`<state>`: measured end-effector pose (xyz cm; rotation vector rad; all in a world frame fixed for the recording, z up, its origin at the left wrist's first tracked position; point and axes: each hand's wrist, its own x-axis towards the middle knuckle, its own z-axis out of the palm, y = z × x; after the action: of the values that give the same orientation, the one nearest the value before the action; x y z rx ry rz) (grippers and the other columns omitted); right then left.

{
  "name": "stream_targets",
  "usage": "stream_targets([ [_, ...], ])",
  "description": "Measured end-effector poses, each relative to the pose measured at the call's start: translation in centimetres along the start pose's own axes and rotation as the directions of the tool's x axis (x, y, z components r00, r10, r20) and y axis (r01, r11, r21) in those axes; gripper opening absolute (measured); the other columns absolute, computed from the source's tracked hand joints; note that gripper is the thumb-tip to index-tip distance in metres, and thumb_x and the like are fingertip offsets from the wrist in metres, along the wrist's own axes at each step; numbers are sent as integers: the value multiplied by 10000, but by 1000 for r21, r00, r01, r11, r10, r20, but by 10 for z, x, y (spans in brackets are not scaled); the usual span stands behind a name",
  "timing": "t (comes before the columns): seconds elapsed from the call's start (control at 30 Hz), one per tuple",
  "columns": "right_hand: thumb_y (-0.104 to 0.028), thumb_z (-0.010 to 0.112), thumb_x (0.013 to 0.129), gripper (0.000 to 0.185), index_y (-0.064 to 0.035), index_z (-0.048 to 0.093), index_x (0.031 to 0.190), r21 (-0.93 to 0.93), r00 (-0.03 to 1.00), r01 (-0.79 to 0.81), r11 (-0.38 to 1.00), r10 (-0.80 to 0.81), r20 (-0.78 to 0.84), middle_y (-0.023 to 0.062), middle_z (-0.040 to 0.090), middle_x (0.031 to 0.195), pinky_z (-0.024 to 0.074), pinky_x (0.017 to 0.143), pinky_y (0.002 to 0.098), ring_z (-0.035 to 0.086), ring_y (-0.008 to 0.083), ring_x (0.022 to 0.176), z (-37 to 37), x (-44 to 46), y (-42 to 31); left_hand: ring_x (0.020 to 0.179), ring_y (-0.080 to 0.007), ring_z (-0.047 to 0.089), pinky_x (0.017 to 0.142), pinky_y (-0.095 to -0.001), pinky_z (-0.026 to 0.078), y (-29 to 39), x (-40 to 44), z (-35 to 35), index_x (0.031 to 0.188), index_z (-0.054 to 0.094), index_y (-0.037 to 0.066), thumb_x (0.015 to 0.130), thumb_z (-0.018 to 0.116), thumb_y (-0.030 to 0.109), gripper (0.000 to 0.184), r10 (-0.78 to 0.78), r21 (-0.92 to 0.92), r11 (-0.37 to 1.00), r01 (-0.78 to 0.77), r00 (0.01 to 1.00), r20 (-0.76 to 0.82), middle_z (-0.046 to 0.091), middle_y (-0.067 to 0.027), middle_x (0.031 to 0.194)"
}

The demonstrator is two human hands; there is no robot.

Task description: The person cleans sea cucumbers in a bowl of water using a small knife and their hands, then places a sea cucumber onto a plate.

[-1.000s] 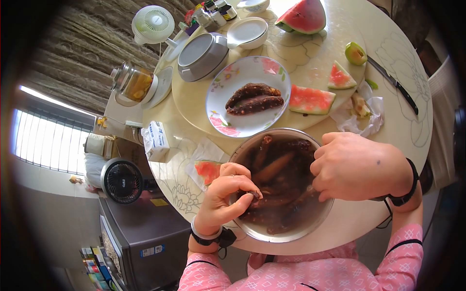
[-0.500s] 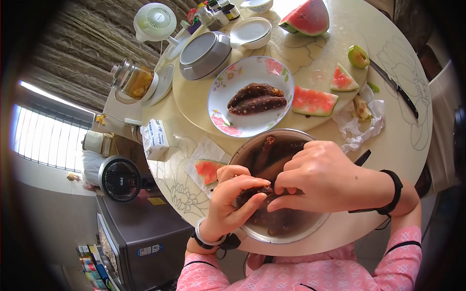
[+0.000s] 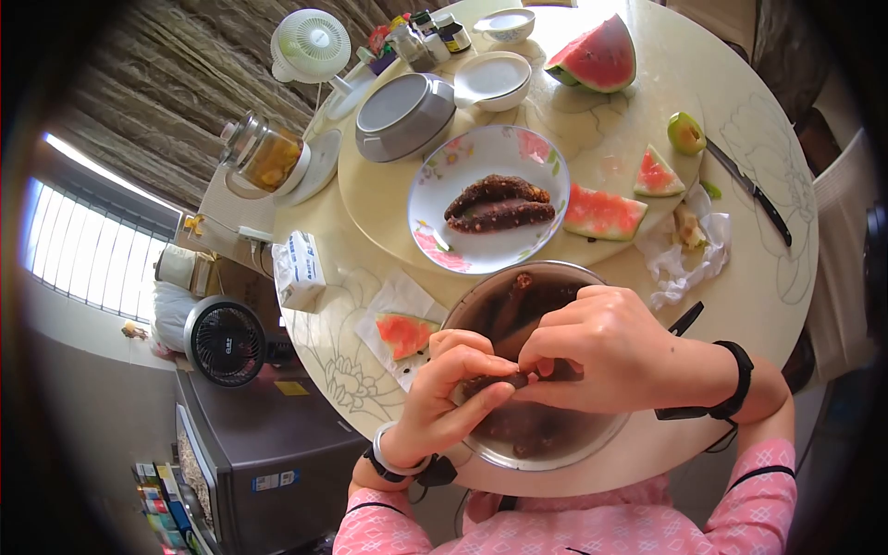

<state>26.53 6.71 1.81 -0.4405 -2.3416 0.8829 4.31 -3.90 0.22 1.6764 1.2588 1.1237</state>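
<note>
My left hand (image 3: 444,398) is closed around a dark brown, bumpy sea cucumber (image 3: 500,380), over a round metal pot (image 3: 460,303). Thumb and fingers of my right hand (image 3: 603,350) pinch the near end of the same sea cucumber, and the fingertips of both hands almost meet. Brownish water fills the pot, with more sea cucumbers (image 3: 524,281) lying in it, partly hidden by my hands. Just beyond, a flowered plate (image 3: 429,176) carries two whole sea cucumbers (image 3: 501,217) side by side.
Watermelon slices (image 3: 606,213) and a crumpled tissue (image 3: 689,259) lie right of the plate. A knife (image 3: 760,199) rests near the right edge, and a black handle (image 3: 686,319) beside the pot. At left are a tissue pack (image 3: 298,270) and another watermelon slice (image 3: 403,335) on a napkin.
My right hand's fingertips have closed in on the end of the sea cucumber, against the left fingertips. The view has shifted slightly, so the table sits a little lower.
</note>
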Motion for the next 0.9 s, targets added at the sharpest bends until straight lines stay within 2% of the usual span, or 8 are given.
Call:
stream_targets([
  [0.07,-290,803,798,190,-138,690,784,-13,1000,1,1000,-1,2,-6,681,725,494,642,385,655,256,664,2,0,2,1027,-189,563,965,-338,373,2,2,0,1068,728,73,892,777,64,184,-8,-4,1000,8,1000,5,678,-26,1028],
  [0.17,-280,802,784,184,-138,686,775,-31,1000,1,1000,-1,2,-9,675,728,485,663,379,645,249,666,4,-1,4,1021,-180,579,966,-343,350,5,5,-1,1083,716,76,903,757,46,187,41,133,990,-46,998,37,685,-17,1002],
  [0.33,-278,801,772,181,-141,683,772,-39,1000,12,999,-12,1,-11,671,728,473,678,369,634,238,669,7,-2,6,960,-172,618,945,-365,309,0,7,-1,1155,661,76,889,736,0,287,189,309,926,-216,975,116,720,9,977],
  [0.43,-278,799,774,177,-144,683,771,-60,1000,10,998,-9,17,-13,673,735,472,683,368,635,235,673,8,-2,9,987,-174,580,1032,-364,333,1,4,4,1146,647,58,844,683,-78,333,130,293,945,-147,988,77,659,-22,1018],
  [0.53,-276,866,744,202,-154,729,829,-114,998,54,992,-53,17,-54,674,721,456,638,326,630,162,623,7,-2,8,968,-173,578,1030,-359,344,0,4,3,1152,644,65,782,689,-93,405,150,299,940,-163,986,66,651,-9,977],
  [0.57,-284,838,762,188,-152,717,818,-92,999,28,995,-26,30,-34,675,728,467,664,346,632,195,647,7,-1,7,968,-173,578,1030,-359,344,-2,5,3,1152,644,65,782,689,-93,405,149,299,940,-162,987,65,651,-9,977],
  [0.63,-293,809,779,180,-149,705,807,-70,999,3,998,0,42,-15,676,735,477,690,366,635,227,671,7,-1,6,941,-162,629,912,-373,317,-5,6,1,1175,649,91,792,767,-3,412,195,293,934,-203,979,55,716,18,972],
  [0.9,-315,823,800,224,-121,728,861,96,998,-37,995,31,62,18,734,794,534,665,396,704,262,724,5,0,5,890,-168,610,868,-359,339,-2,8,-1,1020,716,125,709,847,33,350,280,370,891,-263,960,8,679,25,906],
])
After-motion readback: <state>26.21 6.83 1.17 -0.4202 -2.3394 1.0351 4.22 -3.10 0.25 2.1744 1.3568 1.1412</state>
